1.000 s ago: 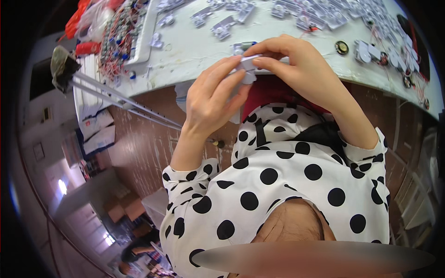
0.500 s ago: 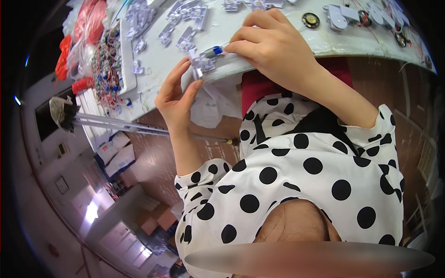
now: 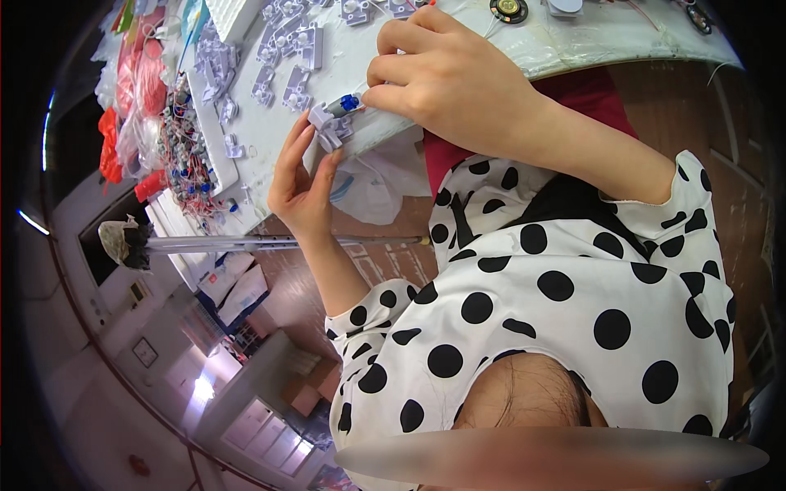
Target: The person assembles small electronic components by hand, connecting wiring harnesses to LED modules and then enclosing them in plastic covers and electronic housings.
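My left hand (image 3: 303,188) pinches a pale plastic housing (image 3: 329,129) between thumb and fingertips, just over the table's near edge. A small silver motor (image 3: 334,108) with a blue end cap (image 3: 350,102) sits at the housing's upper side; how deep it is seated I cannot tell. From the right, my right hand (image 3: 450,86) is closed, its fingertips at the wires behind the blue cap. Beyond my hands, several similar pale housings (image 3: 296,88) lie loose on the white table (image 3: 246,168).
A white tray (image 3: 223,164) at the left holds a heap of small motors (image 3: 187,155) with wires. Pink and red plastic bags (image 3: 146,78) lie behind it. A round black speaker (image 3: 508,10) rests at the far right. A metal crutch-like pole (image 3: 205,244) crosses below the table edge.
The whole view has shifted, so the table things sit further left and higher. Both hands keep their hold on the housing and motor wires.
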Demonstrator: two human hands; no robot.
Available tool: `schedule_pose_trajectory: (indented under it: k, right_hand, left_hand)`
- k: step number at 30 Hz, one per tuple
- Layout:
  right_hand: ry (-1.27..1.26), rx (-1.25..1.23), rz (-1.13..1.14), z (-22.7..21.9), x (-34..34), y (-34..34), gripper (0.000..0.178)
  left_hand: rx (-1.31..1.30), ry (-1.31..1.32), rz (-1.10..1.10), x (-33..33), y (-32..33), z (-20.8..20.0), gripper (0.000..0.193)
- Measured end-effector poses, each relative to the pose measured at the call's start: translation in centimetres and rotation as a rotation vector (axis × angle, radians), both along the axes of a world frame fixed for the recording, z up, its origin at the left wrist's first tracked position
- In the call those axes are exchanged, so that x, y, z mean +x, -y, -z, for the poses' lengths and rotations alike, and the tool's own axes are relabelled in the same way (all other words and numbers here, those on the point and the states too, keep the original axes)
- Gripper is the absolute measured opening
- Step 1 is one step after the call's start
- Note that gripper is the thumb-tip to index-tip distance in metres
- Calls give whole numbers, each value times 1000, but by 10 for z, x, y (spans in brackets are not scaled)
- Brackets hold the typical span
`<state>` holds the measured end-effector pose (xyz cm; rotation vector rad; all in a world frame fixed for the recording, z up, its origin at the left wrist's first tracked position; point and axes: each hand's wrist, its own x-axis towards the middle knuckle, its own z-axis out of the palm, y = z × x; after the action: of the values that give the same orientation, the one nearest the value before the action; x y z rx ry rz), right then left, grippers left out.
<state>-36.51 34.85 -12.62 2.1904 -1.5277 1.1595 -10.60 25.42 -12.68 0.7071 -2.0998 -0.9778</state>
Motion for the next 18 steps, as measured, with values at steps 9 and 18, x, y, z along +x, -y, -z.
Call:
schedule_pose_trajectory:
  k: [9, 18]
  right_hand:
    - [-6, 44, -23, 0, 1, 0, 9]
    - [41, 24, 16, 9, 9, 0, 18]
  left_hand:
    - [-75, 124, 4, 0, 0, -12, 48]
    - [-205, 395, 101, -12, 9, -43, 40]
